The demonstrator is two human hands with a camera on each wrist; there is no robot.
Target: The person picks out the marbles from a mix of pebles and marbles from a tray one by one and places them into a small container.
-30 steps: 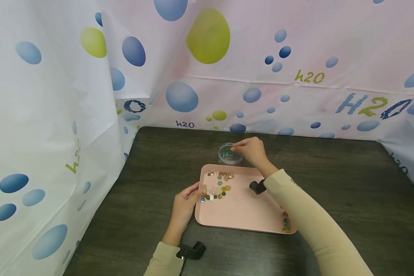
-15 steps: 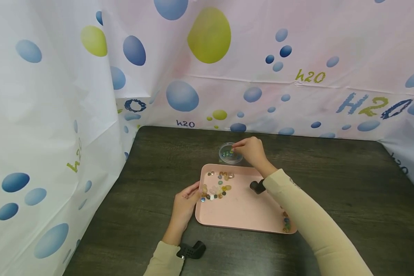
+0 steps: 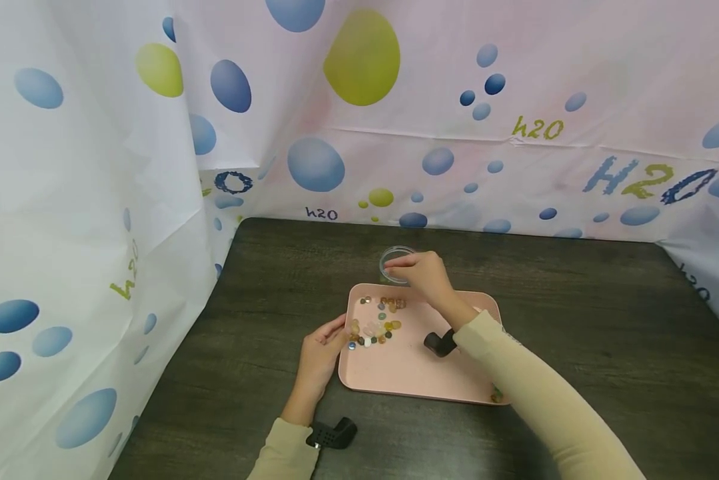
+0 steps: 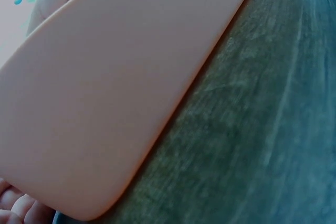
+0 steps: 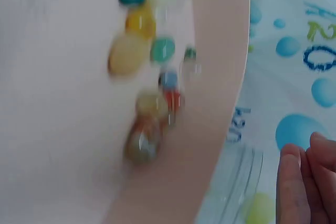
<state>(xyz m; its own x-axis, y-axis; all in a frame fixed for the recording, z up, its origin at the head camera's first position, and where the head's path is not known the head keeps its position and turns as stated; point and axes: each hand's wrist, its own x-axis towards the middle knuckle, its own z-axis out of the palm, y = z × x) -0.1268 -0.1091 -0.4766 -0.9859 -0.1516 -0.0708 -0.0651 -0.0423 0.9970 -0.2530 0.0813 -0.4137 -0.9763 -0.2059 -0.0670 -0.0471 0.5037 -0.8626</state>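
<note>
A pink tray (image 3: pixel 416 370) lies on the table. My left hand (image 3: pixel 320 357) holds its left edge; in the left wrist view fingers (image 4: pixel 23 208) curl at the wall's lower end, and part of the hand shows beyond the rim. My right hand (image 3: pixel 425 277) hovers between the tray's far edge and a round clear dish (image 3: pixel 384 257), partly covering the dish. In the right wrist view its fingers (image 5: pixel 293 182) are fairly straight, nothing visible between them and the thumb. Small glossy glass stones (image 3: pixel 371 330) in amber, green, white and blue lie at the tray's left side.
More stones (image 3: pixel 496 395) sit in the tray's near right corner, partly hidden by the right sleeve (image 3: pixel 533 373). The dark wooden table (image 3: pixel 611 320) ends at a white dotted curtain (image 3: pixel 431 120) behind. Each wrist wears a black camera (image 3: pixel 334 435).
My right hand has moved left and slightly towards me from over the dish. The green stone earlier in its fingertips is no longer visible there. The left hand keeps its place.
</note>
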